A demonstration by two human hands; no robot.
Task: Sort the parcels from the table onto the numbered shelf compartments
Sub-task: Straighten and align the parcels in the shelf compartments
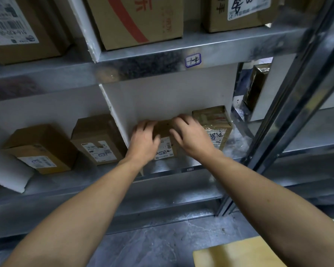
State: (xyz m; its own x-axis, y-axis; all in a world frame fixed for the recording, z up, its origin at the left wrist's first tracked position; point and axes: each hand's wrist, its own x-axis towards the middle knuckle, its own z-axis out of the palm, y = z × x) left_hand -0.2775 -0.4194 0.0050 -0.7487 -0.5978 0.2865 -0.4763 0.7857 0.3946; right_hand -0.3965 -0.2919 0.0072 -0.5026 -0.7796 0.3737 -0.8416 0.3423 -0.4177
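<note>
While both forearms reach in from the bottom of the frame, the left hand [143, 140] and right hand [191, 136] grip one brown parcel [164, 130] between them, centre frame. Left fingers curl over its top left edge. Right fingers lie across its top right, thumb down the front.

The parcel sits on the lower shelf [162, 168], in the compartment just right of a white divider [115, 120], with its white label facing out. A taped box [214, 122] stands upright just beside it on the right; contact is hidden by the right hand.

Left of the divider are a near box [96, 139] and a far box [41, 149], apart. A blue handwritten tag [192, 60] is on the beam above, unreadable. Cartons [135, 22] fill the upper shelf. A metal post [297, 112] runs down the right of the frame.
</note>
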